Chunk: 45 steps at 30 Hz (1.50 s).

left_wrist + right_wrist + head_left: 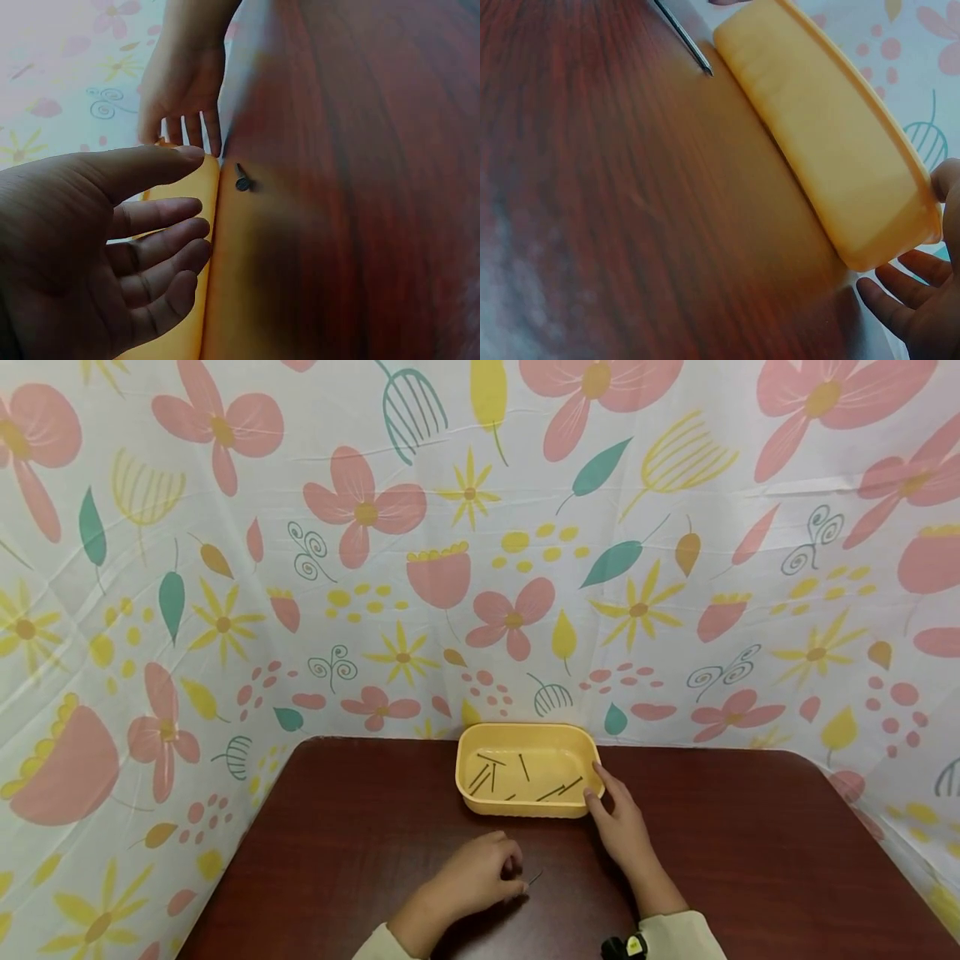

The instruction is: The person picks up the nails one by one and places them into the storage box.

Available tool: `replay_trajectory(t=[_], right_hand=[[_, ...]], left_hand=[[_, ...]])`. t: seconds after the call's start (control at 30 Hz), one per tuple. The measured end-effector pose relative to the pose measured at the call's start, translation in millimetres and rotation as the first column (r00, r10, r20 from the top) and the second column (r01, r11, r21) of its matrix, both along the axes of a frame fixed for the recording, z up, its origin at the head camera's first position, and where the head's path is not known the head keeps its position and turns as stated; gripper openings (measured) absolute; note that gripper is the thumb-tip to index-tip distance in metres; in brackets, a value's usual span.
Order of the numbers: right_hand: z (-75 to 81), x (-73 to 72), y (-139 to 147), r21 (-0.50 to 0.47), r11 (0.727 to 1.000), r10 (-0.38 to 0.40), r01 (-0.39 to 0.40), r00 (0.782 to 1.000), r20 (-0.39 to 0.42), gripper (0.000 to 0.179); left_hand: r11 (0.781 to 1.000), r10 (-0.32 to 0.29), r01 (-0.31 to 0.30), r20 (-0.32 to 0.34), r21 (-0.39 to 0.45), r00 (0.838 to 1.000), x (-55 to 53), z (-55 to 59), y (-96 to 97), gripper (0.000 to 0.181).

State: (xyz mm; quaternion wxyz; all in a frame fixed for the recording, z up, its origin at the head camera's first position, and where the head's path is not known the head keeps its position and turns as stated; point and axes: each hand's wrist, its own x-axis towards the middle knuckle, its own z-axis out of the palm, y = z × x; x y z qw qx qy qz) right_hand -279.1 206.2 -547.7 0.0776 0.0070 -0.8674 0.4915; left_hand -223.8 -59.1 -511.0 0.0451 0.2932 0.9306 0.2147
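Note:
A single dark nail [535,877] lies on the brown table, right by the thumb and fingertips of my left hand [480,872]. Seen from the left wrist, the fingers are loosely bent with nothing between them, and the nail [241,180] is a little apart from them, its round head showing. My right hand [622,827] grips the right end of a yellow plastic tray [525,810], thumb over the rim and fingers along the outer wall. Inside the tray are several thin dark nails [523,768]. From the right wrist, the tray's long side wall [810,135] faces the camera.
The dark brown table [337,827] has rounded back corners. Behind it hangs a white cloth [450,635] printed with flowers and leaves, close to the tray's back edge. A black wrist device [626,947] shows at the right sleeve.

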Motion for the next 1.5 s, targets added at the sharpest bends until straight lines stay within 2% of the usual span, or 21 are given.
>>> replay_trajectory(t=[0.37,0.57,0.87,1.3,1.5], right_hand=[[2.7,2.6,-0.4,0.006,1.0,-0.008,0.008,1.0,0.009,0.057],[4.1,2.9,-1.6,0.003,1.0,-0.002,0.002,1.0,-0.001,0.057],[2.5,3.1,-1.4,-0.001,1.0,-0.002,0.002,1.0,-0.004,0.057],[3.1,4.0,-0.8,0.0,1.0,0.006,-0.006,1.0,0.002,0.059],[2.8,2.7,-1.3,0.001,1.0,0.004,-0.004,1.0,-0.004,0.058]], left_hand=[[0.997,-0.016,0.016,0.001,-0.077,1.0,2.8,-7.7,3.0,0.023],[0.997,-0.014,0.013,-0.008,-0.081,1.0,1.7,-11.3,2.5,0.017],[0.995,-0.047,0.044,-0.032,-0.087,0.998,0.6,-9.3,-0.1,0.011],[0.991,-0.06,0.05,-0.08,-0.123,0.995,0.6,-11.3,-0.1,0.013],[0.988,-0.069,0.058,-0.074,-0.141,0.995,2.2,-8.4,-0.3,0.011]])
